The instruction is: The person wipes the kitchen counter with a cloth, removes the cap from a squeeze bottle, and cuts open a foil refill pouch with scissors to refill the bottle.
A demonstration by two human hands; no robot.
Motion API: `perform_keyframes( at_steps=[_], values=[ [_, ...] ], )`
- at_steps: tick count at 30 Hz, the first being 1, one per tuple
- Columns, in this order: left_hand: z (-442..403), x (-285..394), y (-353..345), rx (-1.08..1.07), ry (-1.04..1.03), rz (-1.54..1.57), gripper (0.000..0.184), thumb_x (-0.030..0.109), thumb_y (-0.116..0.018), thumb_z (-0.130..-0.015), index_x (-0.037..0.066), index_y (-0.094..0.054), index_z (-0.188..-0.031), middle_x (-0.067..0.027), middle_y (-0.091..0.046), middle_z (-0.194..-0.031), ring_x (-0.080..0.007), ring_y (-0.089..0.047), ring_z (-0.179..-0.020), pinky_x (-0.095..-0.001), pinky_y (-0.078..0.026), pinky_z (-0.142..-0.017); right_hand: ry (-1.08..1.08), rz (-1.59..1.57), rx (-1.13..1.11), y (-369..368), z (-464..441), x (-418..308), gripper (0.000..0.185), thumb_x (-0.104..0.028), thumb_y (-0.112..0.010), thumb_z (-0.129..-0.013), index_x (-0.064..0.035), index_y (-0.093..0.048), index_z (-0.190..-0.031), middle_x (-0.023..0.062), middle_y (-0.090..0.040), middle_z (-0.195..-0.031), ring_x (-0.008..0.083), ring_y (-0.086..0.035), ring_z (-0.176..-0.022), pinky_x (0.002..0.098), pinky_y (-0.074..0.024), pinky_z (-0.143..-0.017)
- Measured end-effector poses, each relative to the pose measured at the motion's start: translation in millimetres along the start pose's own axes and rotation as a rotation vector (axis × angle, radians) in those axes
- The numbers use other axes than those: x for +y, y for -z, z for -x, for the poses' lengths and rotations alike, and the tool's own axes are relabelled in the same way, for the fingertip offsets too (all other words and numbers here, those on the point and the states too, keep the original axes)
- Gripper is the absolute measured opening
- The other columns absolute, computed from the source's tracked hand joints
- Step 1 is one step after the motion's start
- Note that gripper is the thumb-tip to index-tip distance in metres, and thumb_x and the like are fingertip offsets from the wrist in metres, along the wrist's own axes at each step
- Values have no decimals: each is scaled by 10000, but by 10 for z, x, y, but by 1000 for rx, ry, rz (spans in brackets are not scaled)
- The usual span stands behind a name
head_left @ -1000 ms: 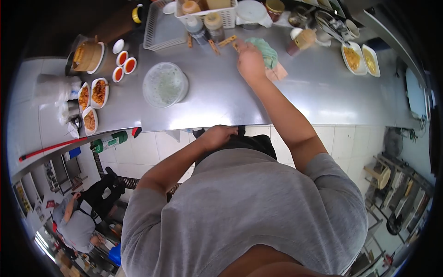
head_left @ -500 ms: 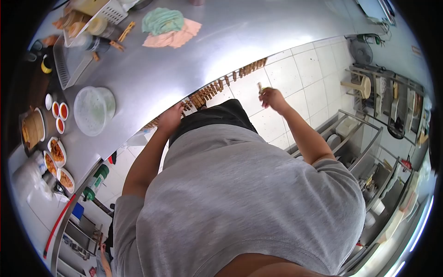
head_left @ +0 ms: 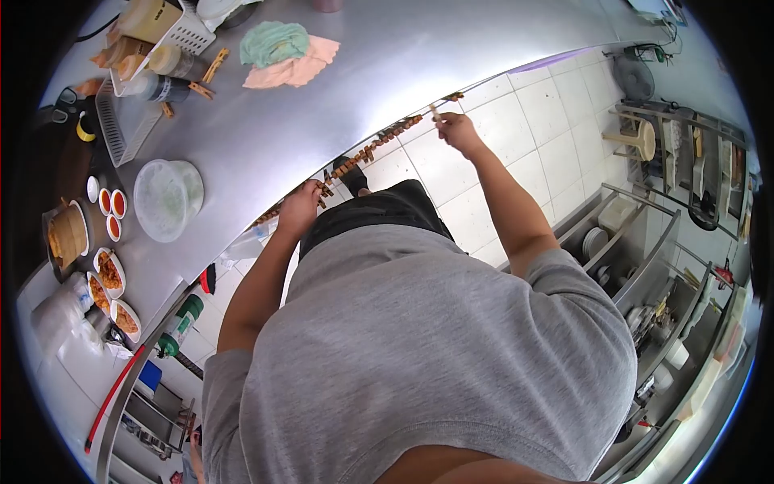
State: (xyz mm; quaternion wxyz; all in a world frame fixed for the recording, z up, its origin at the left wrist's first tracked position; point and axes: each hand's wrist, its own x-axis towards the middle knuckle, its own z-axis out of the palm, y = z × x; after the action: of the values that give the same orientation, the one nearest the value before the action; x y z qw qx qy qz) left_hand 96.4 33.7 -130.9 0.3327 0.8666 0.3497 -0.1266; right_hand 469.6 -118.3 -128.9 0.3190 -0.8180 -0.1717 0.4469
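Observation:
Many wooden clothespins (head_left: 377, 145) hang in a row along the front edge of the steel table (head_left: 355, 89). My left hand (head_left: 300, 206) is at that edge, its fingers closed on a clothespin (head_left: 324, 190) near the left part of the row. My right hand (head_left: 456, 131) is raised over the floor near the right end of the row, pinching a pale wooden clothespin (head_left: 435, 114) upright between thumb and fingers. A few more clothespins (head_left: 455, 97) sit just beyond it on the edge.
On the table are a clear plastic tub (head_left: 168, 200), green and pink cloths (head_left: 278, 50), a white basket (head_left: 189, 32) with bottles, small cups of red sauce (head_left: 118, 203) and oval dishes of food (head_left: 109, 270). Metal shelves (head_left: 645, 266) with dishes stand at right.
My right hand has moved left and up towards the table edge with its clothespin. The hanging clothespins have swung or shifted in view. My left hand stays at the edge.

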Motion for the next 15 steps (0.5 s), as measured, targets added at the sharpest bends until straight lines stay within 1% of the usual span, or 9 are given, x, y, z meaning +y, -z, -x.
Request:
perform_keyframes(
  at_steps=[1, 2, 4, 6, 8, 10, 12, 14, 15],
  values=[
    [-1, 13, 16, -5, 6, 2, 287, 294, -414, -948, 81, -520, -1110, -190, -648, -909, -383, -613, -848, -485, -470, -744, 21, -59, -38, 77, -16, 22, 200, -125, -567, -894, 3, -627, -1036, 17, -559, -641, 69, -452, -496, 220, -354, -441],
    [-1, 29, 30, -9, 14, 4, 284, 293, -415, -948, 84, -521, -1107, -190, -648, -909, -382, -614, -850, -485, -470, -745, 35, -39, -86, 137, -21, 46, 232, -152, -557, -906, 6, -613, -1067, 27, -575, -660, 79, -466, -496, 227, -375, -446],
    [-6, 39, 27, -32, 33, 29, 271, 284, -418, -946, 89, -524, -1102, -190, -648, -906, -379, -616, -852, -485, -470, -742, 27, -87, -170, 214, -24, 55, 255, -197, -585, -892, 15, -634, -1025, 66, -625, -674, 114, -548, -539, 242, -437, -479],
    [-4, 55, 40, -4, 16, 85, 251, 264, -422, -941, 94, -530, -1091, -187, -646, -896, -382, -616, -842, -484, -470, -738, 34, 198, -171, 292, -23, -57, 395, -322, -607, -878, 48, -624, -1013, 105, -661, -749, 149, -600, -583, 269, -482, -511],
    [-8, 27, 40, 47, -50, 34, 261, 278, -430, -935, 96, -533, -1092, -192, -641, -870, -384, -615, -827, -479, -471, -740, -168, 1034, -351, 324, 11, -589, 488, -429, -619, -849, 32, -628, -1010, 123, -679, -824, 173, -629, -617, 296, -504, -530],
    [-10, 41, 28, 76, -52, 24, 321, 327, -457, -918, 72, -531, -1099, -207, -632, -900, -390, -604, -865, -478, -464, -777, -213, 854, -591, 137, 387, -1455, 457, -456, -616, -844, -21, -648, -978, 103, -671, -787, 170, -625, -601, 301, -500, -520],
    [4, 53, 28, 123, -60, 21, 380, 356, -476, -905, 53, -524, -1128, -212, -627, -940, -390, -595, -905, -477, -456, -808, 136, 565, -862, -208, 563, -2153, 395, -444, -621, -844, -64, -664, -942, 75, -657, -749, 163, -615, -594, 289, -488, -518],
    [4, 46, 36, 118, -70, 27, 434, 379, -490, -894, 35, -514, -1158, -215, -619, -988, -389, -585, -943, -475, -446, -839, 514, 428, -778, -762, 510, -2620, 375, -423, -632, -834, -63, -665, -934, 57, -637, -723, 149, -603, -584, 275, -474, -520],
    [-8, 42, 46, 93, -69, 34, 457, 387, -495, -890, 28, -508, -1173, -215, -613, -1016, -389, -579, -962, -473, -441, -855, 751, 452, -613, -1095, 432, -2823, 376, -400, -617, -849, -29, -654, -904, 80, -656, -788, 178, -594, -660, 290, -484, -615]
  ],
)
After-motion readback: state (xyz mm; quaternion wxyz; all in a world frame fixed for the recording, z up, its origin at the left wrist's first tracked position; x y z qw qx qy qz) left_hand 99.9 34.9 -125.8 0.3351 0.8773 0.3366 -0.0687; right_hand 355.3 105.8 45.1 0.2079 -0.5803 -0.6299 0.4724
